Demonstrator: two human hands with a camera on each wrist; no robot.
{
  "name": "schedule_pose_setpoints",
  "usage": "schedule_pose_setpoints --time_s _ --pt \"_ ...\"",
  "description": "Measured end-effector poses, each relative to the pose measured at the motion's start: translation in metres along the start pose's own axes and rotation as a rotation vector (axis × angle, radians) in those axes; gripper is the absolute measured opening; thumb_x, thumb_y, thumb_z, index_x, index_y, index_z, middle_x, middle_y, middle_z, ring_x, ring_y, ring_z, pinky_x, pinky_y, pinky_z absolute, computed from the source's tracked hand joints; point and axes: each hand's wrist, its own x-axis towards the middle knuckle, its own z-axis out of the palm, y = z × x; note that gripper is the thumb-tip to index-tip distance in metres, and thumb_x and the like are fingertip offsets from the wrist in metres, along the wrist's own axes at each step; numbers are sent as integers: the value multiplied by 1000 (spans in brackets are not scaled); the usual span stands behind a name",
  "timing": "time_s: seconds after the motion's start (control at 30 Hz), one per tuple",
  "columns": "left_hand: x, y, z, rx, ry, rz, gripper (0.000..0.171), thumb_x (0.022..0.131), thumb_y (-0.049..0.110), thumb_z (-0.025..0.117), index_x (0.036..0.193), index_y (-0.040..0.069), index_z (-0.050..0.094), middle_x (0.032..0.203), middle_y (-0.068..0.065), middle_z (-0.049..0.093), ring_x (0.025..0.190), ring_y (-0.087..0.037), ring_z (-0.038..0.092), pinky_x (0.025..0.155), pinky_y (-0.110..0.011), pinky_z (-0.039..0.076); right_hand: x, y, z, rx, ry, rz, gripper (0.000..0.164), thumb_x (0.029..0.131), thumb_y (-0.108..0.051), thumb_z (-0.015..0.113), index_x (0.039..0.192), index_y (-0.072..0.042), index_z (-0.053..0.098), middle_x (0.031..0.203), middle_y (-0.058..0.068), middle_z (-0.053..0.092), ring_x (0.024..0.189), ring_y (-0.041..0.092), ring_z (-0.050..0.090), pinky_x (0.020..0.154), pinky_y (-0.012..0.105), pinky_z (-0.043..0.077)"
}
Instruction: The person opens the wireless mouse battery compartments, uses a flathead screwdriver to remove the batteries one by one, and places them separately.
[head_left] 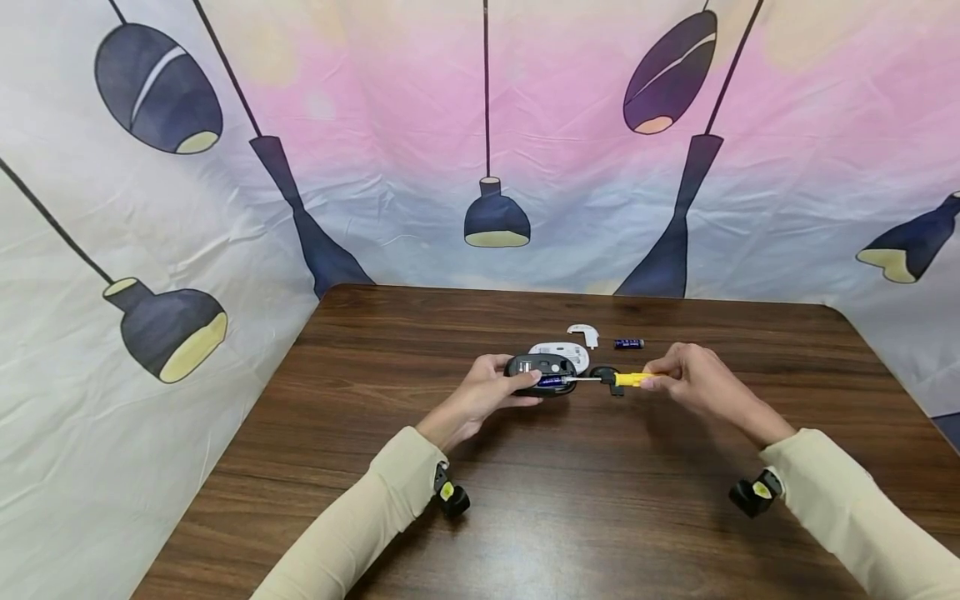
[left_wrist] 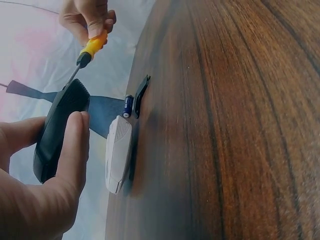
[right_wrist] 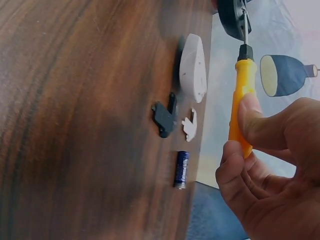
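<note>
My left hand (head_left: 483, 392) grips a black computer mouse (head_left: 543, 365), its underside up, raised off the table. A blue battery (head_left: 553, 381) sits in the mouse's open compartment. With thumb and fingers my right hand (head_left: 693, 377) pinches the yellow handle of a screwdriver (right_wrist: 243, 95). The shaft points left, and its tip reaches into the compartment by the battery's end. Just behind the black mouse lies a white mouse (head_left: 573, 353), also with its underside up. In the left wrist view, my fingers (left_wrist: 75, 145) hold the black mouse by its sides.
On the table (head_left: 525, 500) beyond my hands lie a white battery cover (head_left: 587, 333) and a loose blue battery (head_left: 628, 343). A black cover (right_wrist: 164, 117) rests near the white mouse. Patterned fabric (head_left: 420, 125) hangs behind the table.
</note>
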Motion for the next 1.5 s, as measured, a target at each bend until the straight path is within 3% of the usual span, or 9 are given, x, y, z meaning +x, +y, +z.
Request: schedule_pose_setpoints --time_s 0.5,1.07,1.5 --pt "0 0 0 -7 -7 -12 48 97 -3 65 137 -16 44 128 -32 57 113 -36 64 93 -42 60 -6 15 13 249 -78 71 15 93 -7 73 104 4 77 81 7 59 59 15 53 45 24 48" --pt "-1 0 1 -21 -16 -33 48 97 -2 65 138 -16 44 129 -32 56 116 -36 63 90 -39 62 -7 24 27 361 -115 85 23 94 -10 74 108 8 75 84 9 63 61 18 59 49 31 56" --pt "0 0 2 -22 -29 -36 48 97 -2 65 137 -17 44 129 -32 56 115 -35 63 90 -39 62 -8 26 28 420 -125 71 24 94 -8 73 109 11 73 83 10 62 60 15 57 48 30 56"
